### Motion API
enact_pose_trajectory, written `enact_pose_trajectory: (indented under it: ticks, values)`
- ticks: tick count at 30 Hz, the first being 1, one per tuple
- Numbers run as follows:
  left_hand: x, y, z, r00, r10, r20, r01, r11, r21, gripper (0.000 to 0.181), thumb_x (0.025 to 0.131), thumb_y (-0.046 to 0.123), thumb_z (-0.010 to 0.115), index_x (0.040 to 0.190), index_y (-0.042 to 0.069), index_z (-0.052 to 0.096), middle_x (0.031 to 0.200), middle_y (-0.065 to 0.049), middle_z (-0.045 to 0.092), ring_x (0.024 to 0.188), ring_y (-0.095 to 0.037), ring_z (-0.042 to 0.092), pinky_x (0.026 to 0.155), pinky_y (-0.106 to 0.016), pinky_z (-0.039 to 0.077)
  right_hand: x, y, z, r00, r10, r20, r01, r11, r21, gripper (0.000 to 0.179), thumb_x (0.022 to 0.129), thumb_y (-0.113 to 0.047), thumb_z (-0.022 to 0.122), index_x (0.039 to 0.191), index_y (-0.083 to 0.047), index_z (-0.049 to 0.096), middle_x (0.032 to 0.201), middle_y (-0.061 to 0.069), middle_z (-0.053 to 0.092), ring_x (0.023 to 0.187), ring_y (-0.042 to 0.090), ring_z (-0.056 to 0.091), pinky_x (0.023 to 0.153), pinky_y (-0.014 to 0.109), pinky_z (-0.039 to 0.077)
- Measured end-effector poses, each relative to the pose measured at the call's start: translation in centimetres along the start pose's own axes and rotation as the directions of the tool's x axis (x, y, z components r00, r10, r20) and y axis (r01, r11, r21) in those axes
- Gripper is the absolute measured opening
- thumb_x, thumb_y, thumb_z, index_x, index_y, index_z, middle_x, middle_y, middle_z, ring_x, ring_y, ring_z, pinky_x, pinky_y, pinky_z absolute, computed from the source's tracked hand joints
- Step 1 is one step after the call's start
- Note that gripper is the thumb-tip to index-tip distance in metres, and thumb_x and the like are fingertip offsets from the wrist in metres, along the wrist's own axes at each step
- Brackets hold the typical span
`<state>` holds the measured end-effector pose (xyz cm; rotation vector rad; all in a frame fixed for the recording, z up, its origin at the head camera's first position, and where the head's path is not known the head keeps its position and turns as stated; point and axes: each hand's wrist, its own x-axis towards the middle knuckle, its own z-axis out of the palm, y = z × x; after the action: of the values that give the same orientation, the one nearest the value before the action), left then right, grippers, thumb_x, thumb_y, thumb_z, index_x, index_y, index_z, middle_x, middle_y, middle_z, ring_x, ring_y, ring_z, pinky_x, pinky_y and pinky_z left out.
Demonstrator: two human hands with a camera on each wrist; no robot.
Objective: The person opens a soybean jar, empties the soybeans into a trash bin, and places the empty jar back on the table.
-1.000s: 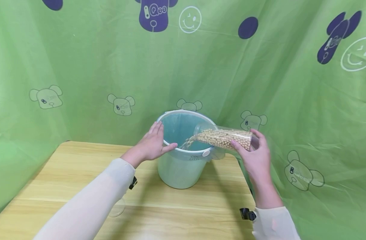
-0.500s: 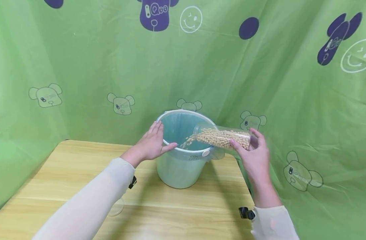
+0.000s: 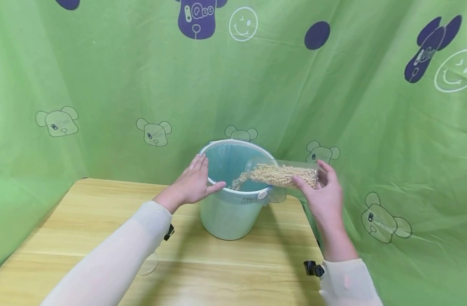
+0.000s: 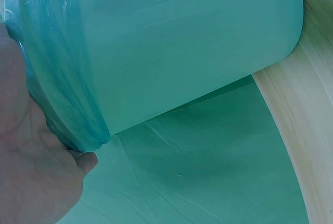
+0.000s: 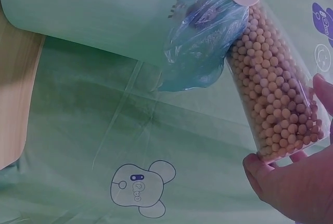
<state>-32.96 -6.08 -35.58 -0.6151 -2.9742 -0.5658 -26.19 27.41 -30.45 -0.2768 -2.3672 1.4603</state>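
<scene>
A pale green bucket [image 3: 230,219], with a white rim and a thin blue-green bag folded over its edge [image 4: 62,78], stands on the table. My left hand [image 3: 189,182] rests against the rim's left side, its fingers straight and thumb spread along the front edge. In my right hand [image 3: 325,197] I hold a clear plastic jar [image 3: 310,170] by its base end, thumb in front and fingers behind. The jar lies almost level, its mouth over the bucket's right rim. Pale round beans [image 5: 276,94] fill much of it and stream from the mouth into the bucket. The bucket's bottom is hidden.
The light wooden table [image 3: 84,221] ends close to the bucket at the back and right. Green printed cloth [image 3: 122,63] hangs behind and along both sides. A clear round lid [image 3: 148,265] lies beside my left forearm.
Beans keep pouring, and those inside the jar have shifted towards its mouth. My right hand and the jar's base have risen slightly. My left hand stays where it was.
</scene>
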Motion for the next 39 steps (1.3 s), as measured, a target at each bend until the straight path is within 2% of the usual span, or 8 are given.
enact_pose_trajectory:
  ticks: [8, 16, 22, 29, 34, 39]
  values:
    - [-0.1, 0.1, -0.1, 1.0, 0.003, 0.002, -0.003, 1.0, -0.001, 0.116, 0.088, 0.086, 0.027, 0.16, -0.003, 0.004, 0.17, -0.021, -0.002, 0.159, -0.033, -0.007, 0.13, -0.048, 0.009, -0.3, -0.4, 0.1, 1.0, -0.018, 0.001, 0.018, 1.0, -0.024, 0.101, 0.077, -0.051, 0.082, 0.159, -0.035, 0.025, 0.165, 0.008, 0.032, 0.15, 0.031, 0.036, 0.123, 0.047, 0.035]
    - [0.0, 0.1, -0.1, 1.0, 0.012, -0.008, -0.013, 1.0, -0.003, 0.112, 0.091, 0.081, 0.032, 0.159, -0.004, 0.005, 0.17, -0.021, 0.0, 0.159, -0.034, -0.006, 0.13, -0.05, 0.011, -0.2, -0.5, 0.3, 0.999, -0.045, -0.003, 0.045, 0.998, -0.04, 0.098, 0.079, -0.051, 0.081, 0.158, -0.038, 0.025, 0.165, 0.01, 0.031, 0.151, 0.035, 0.033, 0.125, 0.051, 0.03]
    - [-0.1, 0.1, -0.2, 1.0, 0.011, -0.009, -0.011, 1.0, -0.002, 0.112, 0.091, 0.081, 0.032, 0.16, -0.003, 0.006, 0.17, -0.021, 0.0, 0.159, -0.034, -0.006, 0.13, -0.048, 0.009, 0.0, -0.7, 0.4, 0.999, -0.053, -0.01, 0.052, 0.996, -0.07, 0.099, 0.078, -0.054, 0.08, 0.158, -0.038, 0.024, 0.164, 0.01, 0.032, 0.148, 0.037, 0.037, 0.122, 0.055, 0.035]
    - [-0.1, 0.1, -0.1, 1.0, 0.013, -0.004, -0.013, 1.0, 0.004, 0.115, 0.089, 0.085, 0.027, 0.16, -0.003, 0.005, 0.17, -0.022, -0.001, 0.159, -0.034, -0.006, 0.13, -0.048, 0.008, 0.0, -1.0, 0.5, 0.997, -0.071, -0.015, 0.07, 0.993, -0.094, 0.094, 0.079, -0.055, 0.08, 0.155, -0.048, 0.025, 0.166, -0.001, 0.029, 0.14, 0.037, 0.045, 0.105, 0.055, 0.052]
    - [-0.1, 0.1, -0.1, 1.0, 0.012, -0.005, -0.012, 1.0, 0.002, 0.113, 0.091, 0.082, 0.03, 0.16, -0.003, 0.005, 0.17, -0.022, -0.001, 0.159, -0.034, -0.006, 0.13, -0.048, 0.008, 0.0, -1.2, 0.5, 0.995, -0.093, -0.017, 0.091, 0.991, -0.094, 0.094, 0.079, -0.054, 0.08, 0.155, -0.048, 0.024, 0.165, 0.001, 0.03, 0.14, 0.039, 0.043, 0.108, 0.058, 0.048]
    - [-0.1, 0.1, -0.1, 1.0, 0.01, -0.008, -0.01, 1.0, -0.002, 0.114, 0.09, 0.083, 0.03, 0.16, -0.003, 0.004, 0.17, -0.021, -0.001, 0.159, -0.034, -0.006, 0.13, -0.048, 0.008, 0.2, -1.4, 0.6, 0.992, -0.12, -0.025, 0.118, 0.989, -0.088, 0.097, 0.079, -0.054, 0.08, 0.156, -0.044, 0.024, 0.163, 0.002, 0.034, 0.139, 0.037, 0.046, 0.11, 0.055, 0.048]
